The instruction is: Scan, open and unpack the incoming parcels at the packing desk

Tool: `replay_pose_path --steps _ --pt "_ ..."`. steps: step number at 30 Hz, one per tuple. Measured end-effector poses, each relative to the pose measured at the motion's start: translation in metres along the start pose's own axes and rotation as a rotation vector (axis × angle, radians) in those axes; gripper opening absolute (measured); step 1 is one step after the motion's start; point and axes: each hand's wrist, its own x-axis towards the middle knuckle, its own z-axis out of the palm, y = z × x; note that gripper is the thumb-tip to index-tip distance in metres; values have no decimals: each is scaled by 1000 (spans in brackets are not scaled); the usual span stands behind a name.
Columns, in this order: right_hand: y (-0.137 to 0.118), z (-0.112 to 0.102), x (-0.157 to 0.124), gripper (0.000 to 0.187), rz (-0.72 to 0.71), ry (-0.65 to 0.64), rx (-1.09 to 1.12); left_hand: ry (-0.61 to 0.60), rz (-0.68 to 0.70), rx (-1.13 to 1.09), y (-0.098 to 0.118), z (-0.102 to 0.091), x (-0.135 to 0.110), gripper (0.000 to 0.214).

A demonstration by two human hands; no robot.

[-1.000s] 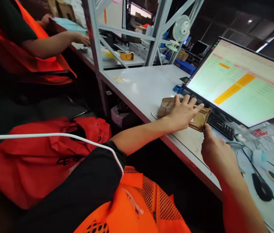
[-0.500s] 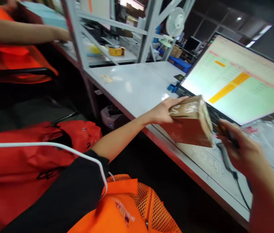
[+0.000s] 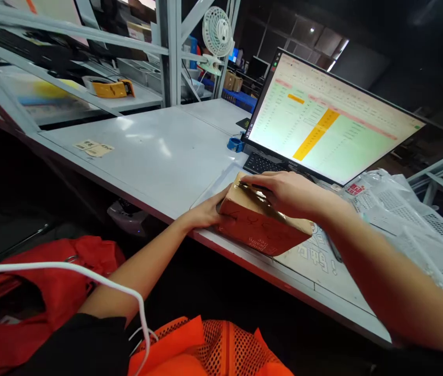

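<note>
Box [image 3: 264, 231] at glossy white desk [image 3: 159, 156], dim room [image 3: 323, 36]

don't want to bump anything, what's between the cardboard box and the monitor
The black keyboard lies between the cardboard box and the monitor in the head view, partly hidden by the right hand.
</note>
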Motion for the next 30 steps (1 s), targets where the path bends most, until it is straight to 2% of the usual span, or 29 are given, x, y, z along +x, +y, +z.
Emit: replay_pose_path --steps 7,14,16,19,21,23,25,27,29,30 --pt "-16 -2 -12 57 -4 -53 -153 -8 -13 6 -4 -1 -2 124" --pt "-53 -3 -16 47 177 -138 -384 -2 -13 -4 4 0 -3 121" --pt "-48 -1 -31 52 208 -172 -408 7 -3 8 2 -2 -5 118" --pt "-21 9 -78 72 278 -186 -459 20 -4 28 -4 -4 -5 114" --pt "3 19 -115 86 332 -149 -498 22 -3 19 -7 -4 -3 115" --pt "22 29 -146 93 365 -70 -513 28 10 0 -6 1 1 118" --pt "34 41 -165 85 388 35 -491 49 42 22 -1 8 3 120" --pt "40 59 -174 70 428 146 -438 108 102 120 6 16 -3 119" --pt "45 87 -183 59 482 278 -337 241 186 295 8 17 -23 110" --pt "49 104 -190 60 501 344 -257 352 229 393 6 15 -40 97"
